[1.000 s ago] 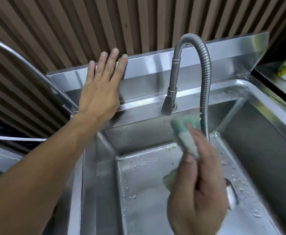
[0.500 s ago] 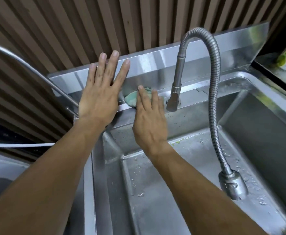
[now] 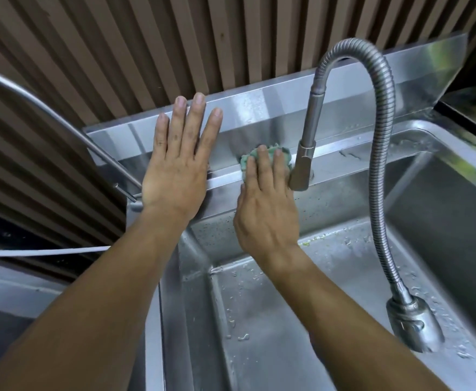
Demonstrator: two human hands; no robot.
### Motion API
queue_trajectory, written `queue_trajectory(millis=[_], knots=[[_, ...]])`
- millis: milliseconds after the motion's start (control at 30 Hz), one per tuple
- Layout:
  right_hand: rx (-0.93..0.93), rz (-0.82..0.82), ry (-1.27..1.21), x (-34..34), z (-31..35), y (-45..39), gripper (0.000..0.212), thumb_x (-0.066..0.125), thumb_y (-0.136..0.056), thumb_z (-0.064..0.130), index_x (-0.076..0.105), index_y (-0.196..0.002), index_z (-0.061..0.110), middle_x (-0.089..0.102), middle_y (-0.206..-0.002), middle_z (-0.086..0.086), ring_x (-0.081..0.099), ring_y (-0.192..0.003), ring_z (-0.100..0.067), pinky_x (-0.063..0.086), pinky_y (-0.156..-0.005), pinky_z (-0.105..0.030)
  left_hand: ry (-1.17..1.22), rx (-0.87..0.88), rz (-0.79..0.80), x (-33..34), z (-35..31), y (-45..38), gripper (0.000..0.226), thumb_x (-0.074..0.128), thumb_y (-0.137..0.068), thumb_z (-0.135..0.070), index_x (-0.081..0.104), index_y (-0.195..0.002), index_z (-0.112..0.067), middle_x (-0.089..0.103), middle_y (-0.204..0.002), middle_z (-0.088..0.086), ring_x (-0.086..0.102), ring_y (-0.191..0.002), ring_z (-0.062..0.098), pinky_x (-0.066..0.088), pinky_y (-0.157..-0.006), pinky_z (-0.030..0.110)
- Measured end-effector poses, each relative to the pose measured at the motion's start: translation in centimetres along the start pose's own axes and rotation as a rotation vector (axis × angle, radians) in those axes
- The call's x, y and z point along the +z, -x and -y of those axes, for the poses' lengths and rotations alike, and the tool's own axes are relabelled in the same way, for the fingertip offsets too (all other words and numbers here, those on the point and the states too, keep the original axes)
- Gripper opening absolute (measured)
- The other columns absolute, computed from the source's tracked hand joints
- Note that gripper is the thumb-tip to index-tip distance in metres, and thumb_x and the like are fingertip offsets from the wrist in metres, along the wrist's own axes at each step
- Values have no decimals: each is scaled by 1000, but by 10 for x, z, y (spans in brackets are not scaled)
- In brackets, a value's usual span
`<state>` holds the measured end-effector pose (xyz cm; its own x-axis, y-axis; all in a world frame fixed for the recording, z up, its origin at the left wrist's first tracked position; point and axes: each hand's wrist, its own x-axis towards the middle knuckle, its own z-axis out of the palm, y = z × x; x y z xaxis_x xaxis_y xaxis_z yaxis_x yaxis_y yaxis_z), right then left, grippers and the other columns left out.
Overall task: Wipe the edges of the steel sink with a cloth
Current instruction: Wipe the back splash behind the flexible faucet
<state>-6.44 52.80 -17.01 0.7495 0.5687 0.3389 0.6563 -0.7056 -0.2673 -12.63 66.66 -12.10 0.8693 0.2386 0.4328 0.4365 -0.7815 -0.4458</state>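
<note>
Brown slatted wall across the top of the frame, and under it the steel sink [image 3: 259, 193] fills the centre and lower right, basin floor wet and beaded with droplets. I'm looking down on both hands at the back rim. My left hand [image 3: 177, 165], upper centre-left, lies flat against the splashback [image 3: 259, 108] with straight, spread fingers, bracing and holding nothing. My right hand [image 3: 265, 204], just right of it, presses the green cloth [image 3: 262, 156] onto the back ledge; fingers lie straight over it, so that's a flat press, not a clamped grip. The cloth sits on the ledge right beside the base of the tap [image 3: 301, 167], touching or nearly so, I can't tell which. The flexible hose [image 3: 377, 165] loops over and hangs into the basin at lower right.

Progress, as I read it: early going. The wipe is on the back edge, near its middle. Flecks of green residue show along the basin's far corner, and water marks lie on the ledge to the right of the tap. The right rim, left rim and near edge look yet to be covered.
</note>
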Motion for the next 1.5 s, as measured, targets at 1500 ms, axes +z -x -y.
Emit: queue_trajectory(millis=[1500], knots=[[-499, 185, -155, -47, -178, -66, 41, 42, -109, 28, 53, -147, 20, 53, -154, 0, 45, -143, -16, 26, -122, -33, 143, 419, -251, -2, -54, -90, 62, 34, -108, -23, 13, -165, -12, 17, -171, 16, 17, -156, 42, 9, -128, 55]])
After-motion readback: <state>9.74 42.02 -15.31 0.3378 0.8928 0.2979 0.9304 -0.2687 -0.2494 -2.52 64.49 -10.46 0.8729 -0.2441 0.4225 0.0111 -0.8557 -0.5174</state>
